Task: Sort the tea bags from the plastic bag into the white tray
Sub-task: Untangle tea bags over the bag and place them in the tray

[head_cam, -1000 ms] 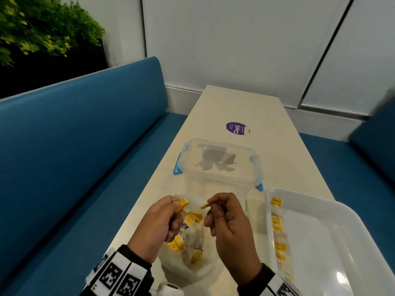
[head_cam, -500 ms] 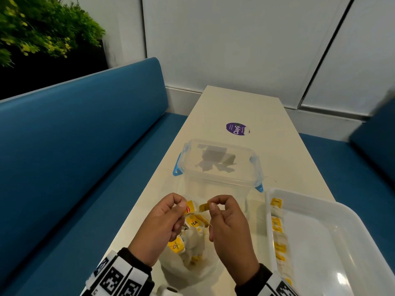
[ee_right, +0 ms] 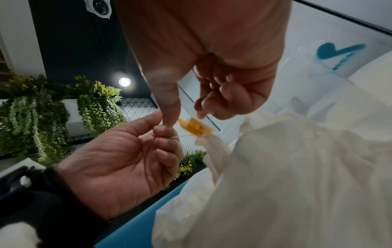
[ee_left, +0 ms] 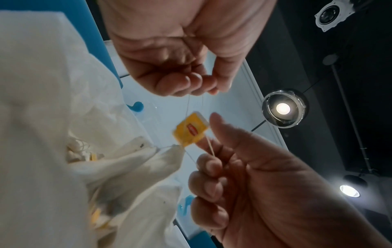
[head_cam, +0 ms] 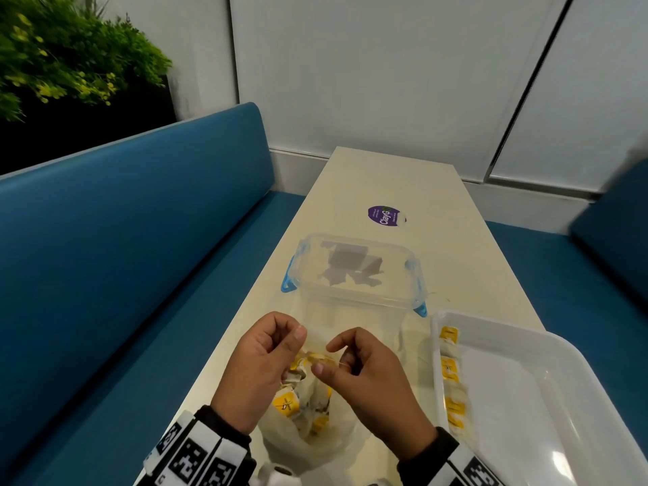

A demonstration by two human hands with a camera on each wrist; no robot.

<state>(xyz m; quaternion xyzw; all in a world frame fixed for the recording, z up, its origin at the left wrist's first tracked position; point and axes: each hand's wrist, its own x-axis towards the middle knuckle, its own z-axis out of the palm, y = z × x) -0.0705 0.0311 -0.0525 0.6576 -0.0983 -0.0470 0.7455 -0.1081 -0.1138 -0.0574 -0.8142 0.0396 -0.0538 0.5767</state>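
Observation:
A crumpled plastic bag point(head_cam: 308, 436) of tea bags lies at the near table edge. Both hands hover just above it. My left hand point(head_cam: 296, 340) has its fingers curled on thin tea bag strings point(ee_left: 188, 104). My right hand point(head_cam: 326, 359) pinches another string in its curled fingers, thumb stretched out. A yellow tag point(ee_left: 191, 129) dangles between the hands, and a tea bag point(ee_left: 167, 159) hangs under it at the bag's mouth. The strings look tangled. The white tray point(head_cam: 547, 345) stands at the right, with a row of tea bags point(head_cam: 450, 380) along its left wall.
A clear lidded box with blue clips point(head_cam: 354, 271) stands right behind the hands. A purple sticker point(head_cam: 385, 216) lies farther back on the narrow table. Blue benches run along both sides, and a planter sits at the far left.
The hands have drawn a little apart and lower over the bag. The yellow tags held at the fingertips earlier now hang on their strings between the hands.

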